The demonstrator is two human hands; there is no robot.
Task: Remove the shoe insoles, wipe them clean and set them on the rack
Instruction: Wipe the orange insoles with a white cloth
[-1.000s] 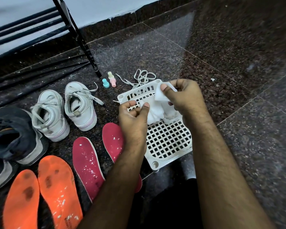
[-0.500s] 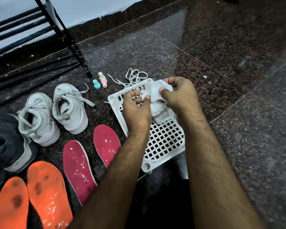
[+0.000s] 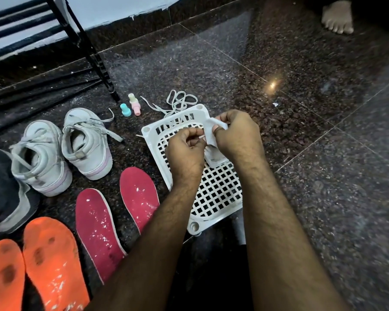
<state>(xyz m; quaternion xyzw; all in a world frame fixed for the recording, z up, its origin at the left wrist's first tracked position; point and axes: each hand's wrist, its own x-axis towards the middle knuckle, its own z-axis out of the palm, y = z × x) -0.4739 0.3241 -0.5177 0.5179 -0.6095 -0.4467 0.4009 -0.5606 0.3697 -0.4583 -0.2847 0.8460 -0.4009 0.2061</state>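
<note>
Both my hands hold a white wipe (image 3: 212, 143) above a white plastic grid rack (image 3: 218, 194) lying on the floor. My left hand (image 3: 185, 151) pinches its left edge and my right hand (image 3: 237, 133) pinches its top. Two red insoles (image 3: 97, 230) (image 3: 138, 195) speckled with white bits lie left of the rack. Two orange insoles (image 3: 54, 263) (image 3: 3, 277) with dark stains lie at the lower left.
A pair of white sneakers (image 3: 61, 149) and a dark shoe (image 3: 5, 191) stand at the left. Two small bottles (image 3: 130, 106) and loose white laces (image 3: 177, 102) lie behind the rack. A black metal shoe rack (image 3: 88, 52) stands at the back left. Another person's bare foot (image 3: 337, 16) shows top right.
My hands have come closer together, bunching the wipe between them. The camera view has shifted, so the shoes and insoles sit differently in frame.
</note>
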